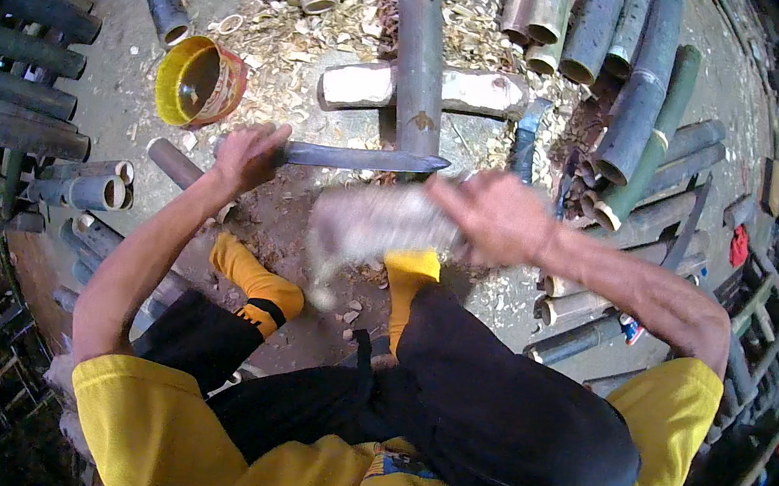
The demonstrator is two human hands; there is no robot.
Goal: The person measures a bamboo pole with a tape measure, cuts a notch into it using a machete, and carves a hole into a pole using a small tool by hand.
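Yellow shirt point(143, 416) nearest, knife point(351, 157) crosswise ahead

Left hand point(251, 157) grips the knife, tip pointing right across the near end of a bamboo pole point(417, 56); contact unclear. Right hand point(506, 219), closer to that pole, holds a blurred pale block point(377, 223) between knife and shirt. Floor point(277, 89) separates bucket point(233, 92) and pole.

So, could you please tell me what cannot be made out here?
Head view, throughout:
Pale object in the right hand: surface and outline smeared by motion blur.
Knife: grip mostly hidden by the left hand.
Central bamboo pole: far end cut off by the top edge.
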